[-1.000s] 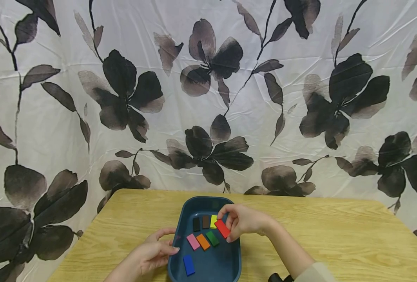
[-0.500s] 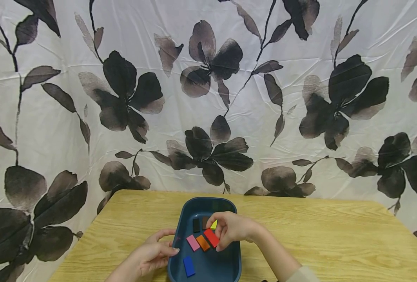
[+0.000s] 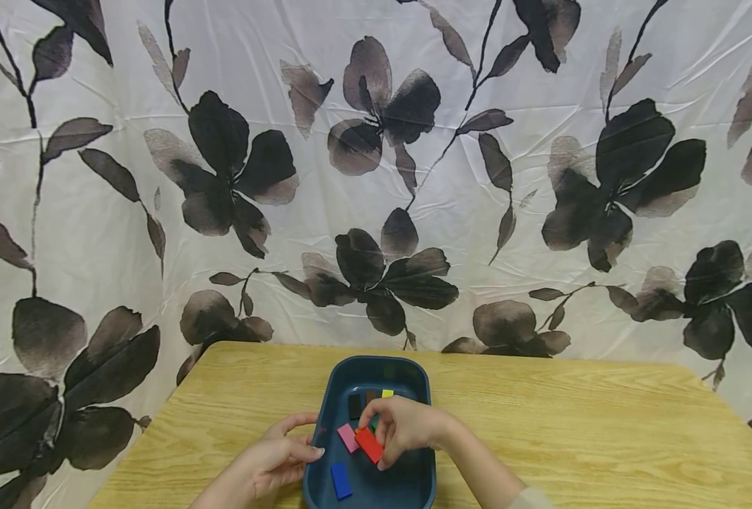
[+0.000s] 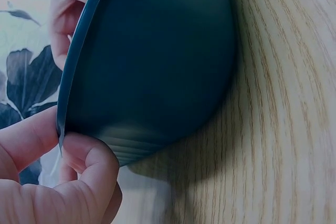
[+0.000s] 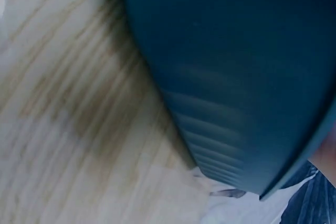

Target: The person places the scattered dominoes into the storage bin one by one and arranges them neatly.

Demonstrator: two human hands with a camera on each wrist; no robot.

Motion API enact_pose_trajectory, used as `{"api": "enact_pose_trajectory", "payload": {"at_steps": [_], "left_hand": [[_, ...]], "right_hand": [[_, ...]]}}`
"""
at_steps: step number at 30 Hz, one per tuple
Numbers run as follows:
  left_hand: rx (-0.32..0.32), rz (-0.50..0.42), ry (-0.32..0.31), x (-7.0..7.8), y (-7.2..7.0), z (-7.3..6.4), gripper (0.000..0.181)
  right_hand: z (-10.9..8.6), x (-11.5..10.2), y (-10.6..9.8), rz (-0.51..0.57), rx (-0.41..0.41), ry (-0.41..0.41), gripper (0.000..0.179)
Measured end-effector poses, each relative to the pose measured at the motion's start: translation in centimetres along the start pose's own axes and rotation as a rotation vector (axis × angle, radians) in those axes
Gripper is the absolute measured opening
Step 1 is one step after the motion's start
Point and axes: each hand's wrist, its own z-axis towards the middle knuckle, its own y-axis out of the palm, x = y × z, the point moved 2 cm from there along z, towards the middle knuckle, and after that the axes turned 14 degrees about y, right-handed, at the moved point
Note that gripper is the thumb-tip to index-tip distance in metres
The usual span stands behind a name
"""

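A dark blue rectangular tray (image 3: 389, 488) holds several small coloured blocks. My left hand (image 3: 268, 456) pinches its left rim, with thumb and finger on either side of the edge in the left wrist view. Over the tray, my right hand (image 3: 410, 424) grips a red block (image 3: 369, 447) between thumb and fingers. The red block hangs beside the pink block (image 3: 347, 437) and covers the orange one. A blue block (image 3: 341, 481) lies nearer the front. Behind are a black block (image 3: 354, 406), a brown block (image 3: 371, 397) and a yellow block (image 3: 387, 393), partly hidden by the right hand.
The tray stands on a wood-grain table (image 3: 605, 424), whose far edge meets a hanging floral cloth (image 3: 478, 177). The tray's side wall (image 5: 226, 66) fills much of the right wrist view.
My right hand has carried the red block leftward and slightly toward the front, from beside the yellow block to over the orange one. The left hand stays at the rim.
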Motion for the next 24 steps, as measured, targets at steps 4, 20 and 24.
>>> {"api": "enact_pose_trajectory", "payload": {"at_steps": [4,20,24], "left_hand": [[-0.013,0.0,0.01,0.0,0.0,0.0,0.069],[-0.02,-0.007,0.017,0.0,0.0,0.2,0.069],[-0.018,-0.01,0.016,0.0,0.1,0.2,0.07]], "right_hand": [[0.2,0.1,0.5,0.008,-0.003,0.008,0.044],[1.5,1.1,1.6,-0.083,0.004,0.05,0.044],[1.7,1.3,1.9,-0.146,0.027,0.084,0.044]]}}
